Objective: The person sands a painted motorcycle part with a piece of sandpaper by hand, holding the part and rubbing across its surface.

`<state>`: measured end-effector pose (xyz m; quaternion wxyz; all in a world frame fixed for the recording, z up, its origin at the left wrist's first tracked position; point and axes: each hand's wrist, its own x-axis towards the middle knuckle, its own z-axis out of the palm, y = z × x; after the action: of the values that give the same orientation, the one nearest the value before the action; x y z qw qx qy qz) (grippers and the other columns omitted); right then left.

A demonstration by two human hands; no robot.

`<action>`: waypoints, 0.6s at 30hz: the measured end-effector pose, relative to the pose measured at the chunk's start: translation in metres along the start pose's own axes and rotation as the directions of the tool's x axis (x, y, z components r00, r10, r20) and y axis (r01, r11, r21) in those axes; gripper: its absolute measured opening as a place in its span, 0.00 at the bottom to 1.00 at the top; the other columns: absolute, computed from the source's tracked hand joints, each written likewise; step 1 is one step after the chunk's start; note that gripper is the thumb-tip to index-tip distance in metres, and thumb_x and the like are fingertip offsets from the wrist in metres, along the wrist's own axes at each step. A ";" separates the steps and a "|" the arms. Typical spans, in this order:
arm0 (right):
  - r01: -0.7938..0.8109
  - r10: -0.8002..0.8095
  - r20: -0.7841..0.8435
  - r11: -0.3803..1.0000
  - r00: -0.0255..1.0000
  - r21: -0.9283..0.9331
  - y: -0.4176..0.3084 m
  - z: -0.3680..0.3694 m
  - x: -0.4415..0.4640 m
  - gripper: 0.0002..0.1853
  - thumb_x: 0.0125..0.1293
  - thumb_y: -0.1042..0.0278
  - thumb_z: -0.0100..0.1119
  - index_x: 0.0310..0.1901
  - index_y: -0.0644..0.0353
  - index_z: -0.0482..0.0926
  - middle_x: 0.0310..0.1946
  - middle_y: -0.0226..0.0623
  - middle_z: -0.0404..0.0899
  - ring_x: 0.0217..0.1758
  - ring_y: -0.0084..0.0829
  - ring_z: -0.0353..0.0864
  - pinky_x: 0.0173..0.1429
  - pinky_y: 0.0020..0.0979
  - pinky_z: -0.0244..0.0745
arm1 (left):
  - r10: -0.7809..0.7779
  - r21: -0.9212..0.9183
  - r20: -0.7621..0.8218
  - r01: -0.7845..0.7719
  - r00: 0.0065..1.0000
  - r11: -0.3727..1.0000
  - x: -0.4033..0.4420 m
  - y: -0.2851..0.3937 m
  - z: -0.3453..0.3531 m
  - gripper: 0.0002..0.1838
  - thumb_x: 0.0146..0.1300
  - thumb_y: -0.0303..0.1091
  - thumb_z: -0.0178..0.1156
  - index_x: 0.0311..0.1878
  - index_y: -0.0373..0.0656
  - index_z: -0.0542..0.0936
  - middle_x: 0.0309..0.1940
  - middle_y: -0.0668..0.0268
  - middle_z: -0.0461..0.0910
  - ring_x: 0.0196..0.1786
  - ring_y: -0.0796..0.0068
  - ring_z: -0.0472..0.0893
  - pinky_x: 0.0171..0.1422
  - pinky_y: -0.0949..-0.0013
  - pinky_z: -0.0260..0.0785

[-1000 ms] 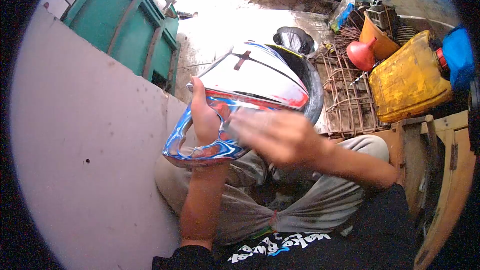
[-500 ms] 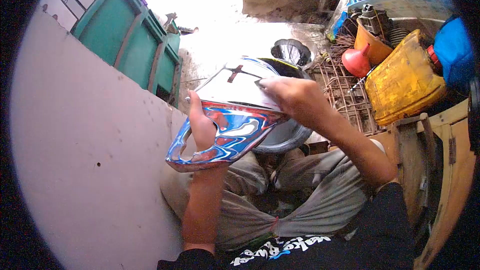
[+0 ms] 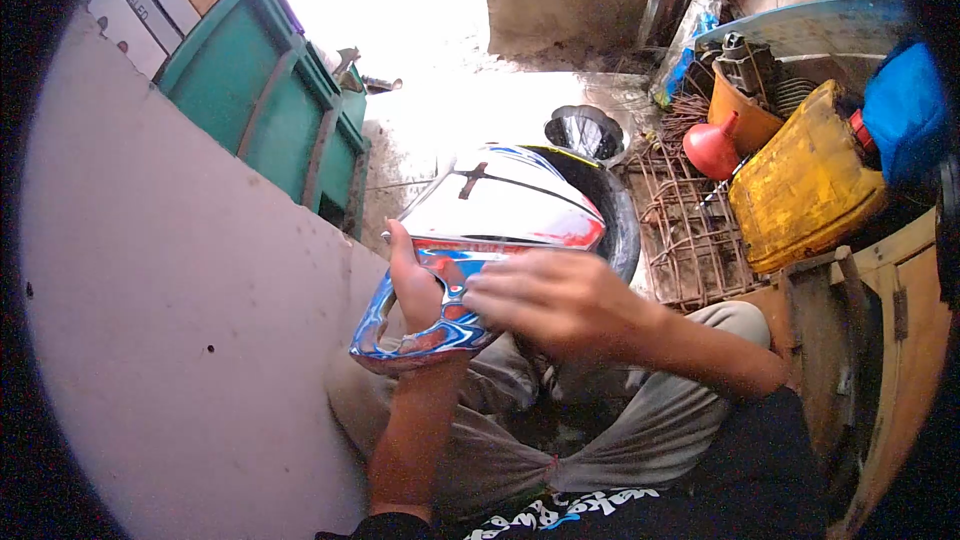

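Observation:
A moulded panel (image 3: 510, 202), white on top with a black cross-like mark and blue, red and white swirls on its lower side, is held over my lap. My left hand (image 3: 412, 285) passes through the opening in its swirled part and grips it, thumb up along the left edge. My right hand (image 3: 545, 300) lies against the swirled surface, fingers bent together and slightly blurred; whatever is under them is hidden. Behind the panel sits a round black tub (image 3: 625, 225), partly covered by it.
A pale wall (image 3: 200, 290) runs along the left, with a green cabinet (image 3: 270, 90) beyond. On the right are a rusty wire rack (image 3: 690, 230), a yellow jerrycan (image 3: 810, 190), a red funnel (image 3: 712, 147) and a wooden cabinet (image 3: 915, 310). A dark scalloped bowl (image 3: 585, 135) stands ahead.
My right hand went up to the white top of the panel, then came back down onto the swirled part. My left hand keeps its hold. The view has tilted up a little.

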<state>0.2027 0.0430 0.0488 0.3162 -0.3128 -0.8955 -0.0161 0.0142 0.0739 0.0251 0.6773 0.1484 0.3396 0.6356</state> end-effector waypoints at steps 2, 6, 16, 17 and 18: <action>-0.073 0.073 0.012 0.997 0.997 -0.039 0.015 -0.005 -0.003 0.12 0.66 0.69 0.61 0.50 0.58 0.84 0.51 0.40 0.86 0.52 0.40 0.88 0.57 0.39 0.84 | 0.061 0.070 0.020 -0.062 0.998 0.996 0.004 -0.003 -0.005 0.35 0.81 0.59 0.44 0.63 0.30 0.77 0.53 0.52 0.84 0.51 0.58 0.85 0.57 0.57 0.79; -0.036 0.036 -0.016 0.999 0.999 0.014 0.011 0.002 -0.008 0.12 0.64 0.69 0.66 0.49 0.58 0.84 0.46 0.41 0.87 0.48 0.38 0.89 0.52 0.39 0.86 | 0.084 0.242 0.068 -0.098 0.994 0.965 -0.001 0.001 -0.002 0.33 0.82 0.58 0.40 0.65 0.34 0.74 0.58 0.53 0.82 0.56 0.58 0.83 0.63 0.54 0.76; -0.001 0.009 -0.060 0.991 0.998 0.135 -0.009 0.002 -0.003 0.12 0.65 0.67 0.63 0.49 0.56 0.84 0.45 0.36 0.86 0.46 0.38 0.87 0.50 0.39 0.85 | 0.061 0.111 0.041 -0.065 0.997 0.992 0.004 -0.005 -0.004 0.35 0.82 0.59 0.42 0.64 0.30 0.76 0.56 0.51 0.83 0.54 0.58 0.85 0.61 0.55 0.77; 0.087 -0.080 -0.068 0.991 0.994 0.099 -0.018 -0.002 -0.002 0.13 0.64 0.68 0.63 0.51 0.56 0.83 0.44 0.36 0.86 0.47 0.38 0.87 0.50 0.39 0.85 | 0.045 0.096 0.049 -0.050 0.998 0.994 0.003 -0.004 -0.004 0.35 0.82 0.59 0.42 0.64 0.30 0.75 0.56 0.50 0.83 0.55 0.57 0.84 0.62 0.55 0.77; 0.168 -0.163 -0.074 0.984 0.984 0.064 -0.023 -0.004 -0.002 0.15 0.63 0.69 0.63 0.52 0.56 0.83 0.44 0.36 0.86 0.47 0.38 0.87 0.49 0.39 0.85 | 0.036 0.101 0.079 -0.044 0.996 0.994 0.005 -0.003 -0.008 0.36 0.82 0.59 0.42 0.64 0.30 0.75 0.56 0.50 0.83 0.55 0.57 0.84 0.62 0.55 0.77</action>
<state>0.1927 0.0225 0.0547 0.3550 -0.2253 -0.9071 -0.0216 0.0108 0.0768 0.0158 0.6686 0.2140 0.3422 0.6246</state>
